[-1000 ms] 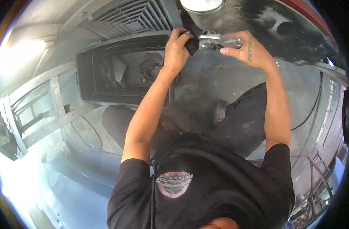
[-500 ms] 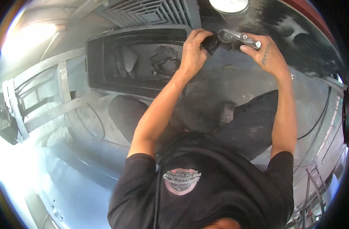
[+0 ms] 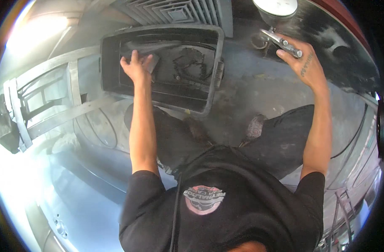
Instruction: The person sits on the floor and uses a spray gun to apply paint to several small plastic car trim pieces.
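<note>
My left hand (image 3: pixel 137 67) is over the left part of a black plastic bin (image 3: pixel 158 103), its fingers spread and nothing gripped between them. Beside its fingers a greyish flat piece (image 3: pixel 153 64) lies in the bin; whether the hand touches it I cannot tell. Several dark, thin parts (image 3: pixel 192 63) rest farther right on the bin's floor. At the upper right, my right hand (image 3: pixel 303 59) is closed round a silver spray gun (image 3: pixel 280 40). A cup with a white top (image 3: pixel 277 7) stands just beyond the gun and appears attached to it.
A grey louvered panel (image 3: pixel 177 16) stands behind the bin. A metal frame (image 3: pixel 74 80) is at the left, with a pale blue panel (image 3: pixel 87 197) below it. A dark, dusty surface (image 3: pixel 330 42) fills the upper right. A dark hose (image 3: pixel 351 134) runs along the right.
My left hand has moved left from near the spray gun to over the bin. The black piece it held is no longer in its fingers. My right hand still holds the spray gun.
</note>
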Tool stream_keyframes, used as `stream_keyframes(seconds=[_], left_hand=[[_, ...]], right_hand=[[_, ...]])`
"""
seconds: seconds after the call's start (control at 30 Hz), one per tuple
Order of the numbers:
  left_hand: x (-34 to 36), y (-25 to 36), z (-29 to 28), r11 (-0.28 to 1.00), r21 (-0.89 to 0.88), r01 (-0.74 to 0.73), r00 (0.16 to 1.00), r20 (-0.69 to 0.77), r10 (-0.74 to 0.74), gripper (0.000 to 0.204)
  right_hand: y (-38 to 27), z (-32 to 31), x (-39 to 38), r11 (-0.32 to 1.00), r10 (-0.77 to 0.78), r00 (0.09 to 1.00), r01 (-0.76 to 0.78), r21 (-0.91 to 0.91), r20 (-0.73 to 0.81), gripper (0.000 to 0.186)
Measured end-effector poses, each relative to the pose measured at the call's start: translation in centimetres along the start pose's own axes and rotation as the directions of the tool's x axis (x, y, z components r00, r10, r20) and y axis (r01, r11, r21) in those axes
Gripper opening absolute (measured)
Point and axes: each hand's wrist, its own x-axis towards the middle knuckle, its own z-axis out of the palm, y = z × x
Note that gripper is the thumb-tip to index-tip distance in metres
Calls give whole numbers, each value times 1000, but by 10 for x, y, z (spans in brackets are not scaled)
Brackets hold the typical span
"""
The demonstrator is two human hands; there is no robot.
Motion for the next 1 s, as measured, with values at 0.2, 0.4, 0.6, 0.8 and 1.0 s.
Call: stream_keyframes(seconds=[0.2,0.4,0.6,0.8,1.0], left_hand=[[63,-38,-21,914,405,-26,1000,4,27,70],[116,-78,-68,437,761,-480,877,396,274,64],[90,-99,-25,310,807,-503,864,480,151,49],[81,-122,-17,161,832,-532,843,538,8,51],[58,-117,-16,5,757,-654,751,648,131,44]], right_hand=[[-9,-1,-4,1000,20,999,-21,12,48,47],[-16,7,-4,1000,-5,999,4,11,48,47],[-11,3,-6,999,-40,999,40,5,34,47],[-20,5,-9,1000,-27,999,27,2,37,46],[-18,-1,-11,999,39,990,-38,-7,133,50]])
